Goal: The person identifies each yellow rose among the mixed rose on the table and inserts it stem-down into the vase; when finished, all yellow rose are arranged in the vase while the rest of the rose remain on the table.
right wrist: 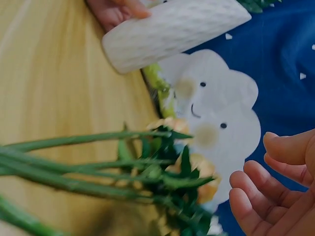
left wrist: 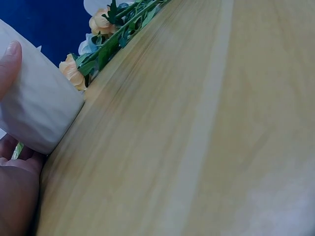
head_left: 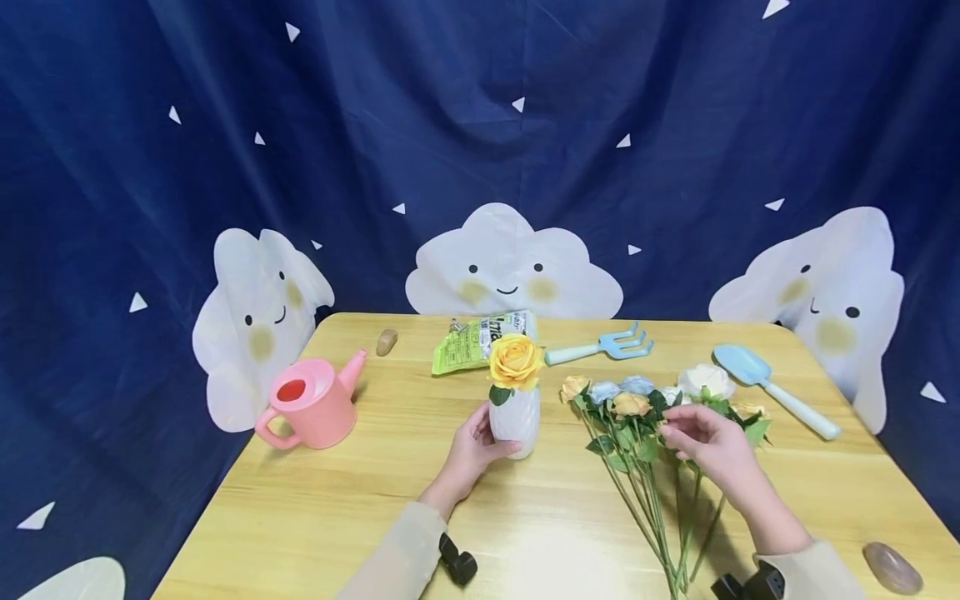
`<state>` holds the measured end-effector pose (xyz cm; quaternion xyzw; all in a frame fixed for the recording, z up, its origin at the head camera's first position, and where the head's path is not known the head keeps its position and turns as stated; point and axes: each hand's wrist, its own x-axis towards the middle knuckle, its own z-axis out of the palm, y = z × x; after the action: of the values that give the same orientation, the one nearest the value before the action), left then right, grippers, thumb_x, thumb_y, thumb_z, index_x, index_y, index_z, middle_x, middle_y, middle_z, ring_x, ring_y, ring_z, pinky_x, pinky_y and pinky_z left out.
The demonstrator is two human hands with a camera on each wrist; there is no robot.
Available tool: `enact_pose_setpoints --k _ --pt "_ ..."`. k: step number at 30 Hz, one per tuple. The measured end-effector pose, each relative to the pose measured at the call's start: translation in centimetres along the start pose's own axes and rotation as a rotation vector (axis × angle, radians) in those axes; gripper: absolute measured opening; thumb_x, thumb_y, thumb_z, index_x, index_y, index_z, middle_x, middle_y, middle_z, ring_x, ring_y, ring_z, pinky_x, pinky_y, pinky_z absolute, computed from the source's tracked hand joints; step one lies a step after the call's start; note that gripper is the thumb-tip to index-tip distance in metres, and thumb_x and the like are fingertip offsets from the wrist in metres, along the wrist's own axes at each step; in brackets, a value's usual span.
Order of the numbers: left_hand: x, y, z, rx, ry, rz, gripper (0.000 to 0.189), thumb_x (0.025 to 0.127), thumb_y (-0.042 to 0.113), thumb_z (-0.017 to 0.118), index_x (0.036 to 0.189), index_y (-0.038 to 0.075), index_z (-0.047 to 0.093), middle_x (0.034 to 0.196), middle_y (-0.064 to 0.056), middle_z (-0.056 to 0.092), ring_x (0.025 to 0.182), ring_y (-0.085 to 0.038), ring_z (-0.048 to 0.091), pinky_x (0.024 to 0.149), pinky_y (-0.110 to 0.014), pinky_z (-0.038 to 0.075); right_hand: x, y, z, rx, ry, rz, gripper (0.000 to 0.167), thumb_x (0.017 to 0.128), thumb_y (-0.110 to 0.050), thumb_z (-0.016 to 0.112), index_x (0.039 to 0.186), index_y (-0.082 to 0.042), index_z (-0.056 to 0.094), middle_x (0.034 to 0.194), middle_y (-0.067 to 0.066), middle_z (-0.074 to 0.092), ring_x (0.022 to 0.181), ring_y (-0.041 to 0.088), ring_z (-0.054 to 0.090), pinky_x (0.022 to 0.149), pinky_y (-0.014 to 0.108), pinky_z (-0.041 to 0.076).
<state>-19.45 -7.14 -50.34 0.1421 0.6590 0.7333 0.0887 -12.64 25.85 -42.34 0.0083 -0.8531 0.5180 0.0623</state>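
My left hand (head_left: 474,450) grips a white textured vase (head_left: 519,423) low on its side, thumb across the front. The vase stands upright on the table with a yellow rose (head_left: 516,362) in it; in the right wrist view its dimpled wall (right wrist: 172,34) shows clearly. Over a bunch of artificial flowers (head_left: 632,405) is my right hand (head_left: 708,442), its fingers loosely bent. Nothing is between those fingers (right wrist: 261,182) in the right wrist view. The bunch has orange, blue and white heads, and its green stems (head_left: 660,525) point toward me.
A pink watering can (head_left: 318,408) stands at the left. Toward the back lie a brown stone (head_left: 387,342), a green packet (head_left: 465,346) and a blue hand rake (head_left: 600,345). A blue trowel (head_left: 776,387) lies at the right, and another stone (head_left: 892,568) near the front right.
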Motion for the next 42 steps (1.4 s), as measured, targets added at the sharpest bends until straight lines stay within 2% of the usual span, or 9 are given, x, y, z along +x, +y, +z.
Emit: enact_pose_setpoints --k 4,7,10,13,18,24,30,35,42 --pt "-0.1 0.1 -0.1 -0.003 0.000 -0.006 0.077 0.073 0.007 0.079 0.140 0.009 0.040 0.137 -0.007 0.047 0.128 -0.020 0.040 0.105 -0.030 0.033 -0.9 1.5 0.0 0.038 -0.010 0.073 0.037 0.088 -0.010 0.064 0.117 0.009 0.052 0.095 0.017 0.062 0.074 0.015 0.062 0.062 0.030 0.056" --pt "-0.1 0.0 -0.1 -0.003 -0.002 -0.004 0.077 0.073 0.006 0.078 0.140 0.010 0.040 0.137 -0.007 0.047 0.128 -0.020 0.040 0.105 -0.030 0.033 -1.7 2.6 0.4 0.103 -0.039 0.172 0.038 0.087 -0.007 0.062 0.119 0.010 0.049 0.099 0.021 0.060 0.075 0.022 0.063 0.063 0.033 0.056" --pt "-0.1 0.1 -0.1 0.005 -0.003 0.006 0.077 0.073 0.006 0.078 0.140 0.010 0.040 0.138 -0.007 0.046 0.128 -0.020 0.040 0.105 -0.030 0.033 -2.3 3.2 1.1 0.156 -0.077 0.270 0.042 0.087 -0.005 0.062 0.122 0.012 0.045 0.101 0.022 0.059 0.078 0.025 0.064 0.065 0.035 0.056" --pt "0.0 0.1 -0.1 0.008 -0.008 0.015 0.077 0.074 0.007 0.078 0.140 0.009 0.040 0.138 -0.007 0.046 0.128 -0.021 0.040 0.105 -0.030 0.033 -2.6 3.4 1.8 0.164 -0.100 0.322 0.044 0.087 -0.006 0.062 0.123 0.013 0.044 0.099 0.020 0.060 0.079 0.027 0.064 0.066 0.036 0.057" --pt "0.0 0.2 -0.1 0.002 -0.009 0.016 0.077 0.074 0.006 0.078 0.140 0.009 0.039 0.139 -0.006 0.045 0.129 -0.019 0.039 0.105 -0.029 0.032 -2.7 3.2 2.4 0.122 -0.110 0.343 0.046 0.084 -0.007 0.066 0.120 0.012 0.046 0.092 0.015 0.060 0.076 0.025 0.062 0.063 0.036 0.057" --pt "0.0 0.3 0.0 -0.003 -0.017 0.016 0.077 0.074 0.005 0.077 0.140 0.008 0.039 0.139 -0.006 0.045 0.129 -0.019 0.039 0.105 -0.028 0.032 -2.4 3.0 3.3 0.003 -0.102 0.337 0.040 0.079 -0.005 0.071 0.111 0.011 0.052 0.079 0.010 0.058 0.066 0.022 0.059 0.055 0.034 0.056" --pt "0.1 0.3 0.0 -0.009 -0.020 0.021 0.077 0.074 0.003 0.077 0.141 0.008 0.039 0.139 -0.007 0.045 0.129 -0.019 0.038 0.106 -0.029 0.031 -1.9 2.9 3.9 -0.074 -0.121 0.358 0.033 0.080 -0.008 0.071 0.103 0.009 0.055 0.075 0.008 0.056 0.060 0.020 0.056 0.051 0.033 0.053" --pt "0.1 0.2 0.0 -0.001 -0.019 0.024 0.076 0.075 0.005 0.077 0.141 0.009 0.039 0.139 -0.006 0.045 0.129 -0.019 0.039 0.106 -0.029 0.032 -1.6 3.2 4.1 -0.068 -0.114 0.404 0.027 0.080 -0.006 0.070 0.098 0.008 0.056 0.074 0.009 0.055 0.059 0.020 0.055 0.052 0.034 0.053" --pt "0.0 0.0 0.0 -0.010 -0.022 0.033 0.076 0.074 0.004 0.077 0.140 0.008 0.039 0.139 -0.007 0.045 0.128 -0.020 0.039 0.105 -0.030 0.032 -1.4 3.4 3.6 0.040 -0.122 0.428 0.027 0.081 -0.005 0.064 0.102 0.008 0.054 0.076 0.009 0.054 0.061 0.021 0.053 0.053 0.035 0.053"
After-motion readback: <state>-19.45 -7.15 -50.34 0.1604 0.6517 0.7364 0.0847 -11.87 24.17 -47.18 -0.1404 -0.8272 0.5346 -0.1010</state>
